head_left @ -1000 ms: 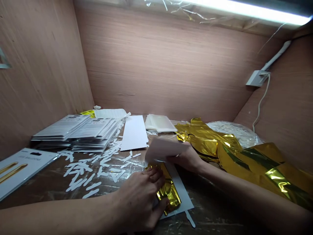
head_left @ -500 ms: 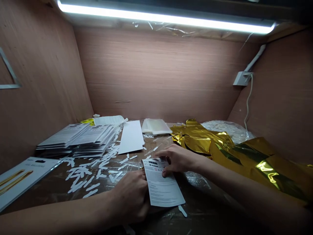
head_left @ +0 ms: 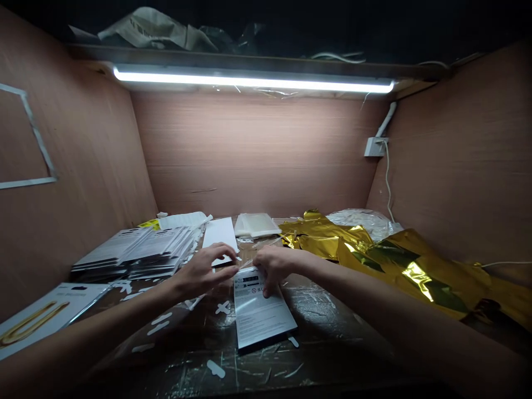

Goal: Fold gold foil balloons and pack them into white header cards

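A white printed card (head_left: 261,313) with small text and symbols lies at a slant on the dark tabletop, its surface glossy. My right hand (head_left: 274,265) is closed at the card's upper edge, thumb against the printed face and fingers bent over the top. Just left of the card's top corner, my left hand (head_left: 208,269) has its thumb and forefinger curved with a gap between them. Nothing clear shows in it. White die-cut paper scraps (head_left: 160,323) lie around the card.
Stacked printed cards (head_left: 158,244) stand at left, behind a balloon package (head_left: 45,310). At the back are a white sheet (head_left: 218,230) and clear plastic bags (head_left: 256,224). Gold foil (head_left: 374,260) covers the right side. Wooden walls (head_left: 257,155) enclose the bench below a tube light (head_left: 253,81).
My left hand has let go of the card's left edge and risen to its top corner. The card now lies flatter, and my right hand has shifted to its top edge. The view has tilted up.
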Tool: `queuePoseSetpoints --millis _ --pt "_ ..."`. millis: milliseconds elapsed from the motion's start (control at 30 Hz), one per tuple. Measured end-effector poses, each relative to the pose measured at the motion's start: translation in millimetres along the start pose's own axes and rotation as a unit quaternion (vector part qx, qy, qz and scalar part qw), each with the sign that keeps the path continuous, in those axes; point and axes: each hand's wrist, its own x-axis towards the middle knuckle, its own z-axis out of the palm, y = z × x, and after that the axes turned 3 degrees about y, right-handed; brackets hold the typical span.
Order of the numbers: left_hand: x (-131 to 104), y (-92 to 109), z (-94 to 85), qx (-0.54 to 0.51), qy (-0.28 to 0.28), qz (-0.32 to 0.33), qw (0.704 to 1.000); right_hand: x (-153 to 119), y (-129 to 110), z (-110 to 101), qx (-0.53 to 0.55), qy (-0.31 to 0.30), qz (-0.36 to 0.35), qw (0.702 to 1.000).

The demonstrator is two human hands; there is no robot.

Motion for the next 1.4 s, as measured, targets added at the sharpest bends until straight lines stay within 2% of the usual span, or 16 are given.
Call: queuePoseSetpoints --millis 67,167,233,300,400,467,567,633,733,800,900,1000,1200,1400 --pt "14.5 -6.1 1.7 -0.03 -0.081 -0.043 0.995 0.1 -0.1 0.5 0.011 0.032 -0.001 0.999" --pt "26.2 -13.3 8.9 -0.136 -0.207 -0.103 0.963 -0.5 4.8 2.6 0.075 0.081 0.004 0.994" --pt "26.8 -18.7 12.3 -0.223 -0.233 -0.139 0.936 -1.6 10.5 3.1 0.161 0.107 0.02 0.981" --pt "23.6 -24.2 13.7 -0.299 -0.218 -0.168 0.914 -3.7 16.5 2.9 0.273 0.14 0.037 0.951" --pt "17.1 -29.2 14.0 -0.367 -0.14 -0.181 0.902 -9.9 23.2 4.2 0.449 0.197 0.036 0.871" --pt "13.9 -29.4 13.6 -0.385 -0.083 -0.187 0.9 -17.1 26.0 8.4 0.534 0.206 0.018 0.82" --pt "11.2 -28.2 13.3 -0.411 0.02 -0.215 0.886 -29.2 28.1 21.0 0.608 0.19 0.0 0.771" --pt "10.2 -28.5 14.5 -0.428 0.077 -0.229 0.871 -34.3 26.6 32.6 0.654 0.202 0.01 0.729" --pt "9.4 -29.9 19.1 -0.446 0.114 -0.229 0.858 -33.2 19.3 50.3 0.706 0.222 0.039 0.671" --pt "9.3 -30.0 22.4 -0.462 0.119 -0.224 0.85 -28.0 14.1 58.7 0.712 0.248 0.059 0.654" --pt "9.5 -28.4 24.8 -0.496 0.097 -0.184 0.843 -20.2 11.8 64.0 0.714 0.303 0.078 0.626" --pt "9.7 -27.5 25.3 -0.504 0.082 -0.137 0.849 -16.4 14.3 65.9 0.725 0.319 0.063 0.608" --pt "9.8 -28.5 24.2 -0.508 0.088 -0.113 0.849 -14.4 14.0 71.9 0.739 0.303 0.019 0.601" --pt "9.7 -18.3 18.0 -0.479 0.094 -0.105 0.866 -14.2 10.8 72.9 0.731 0.308 0.026 0.609"
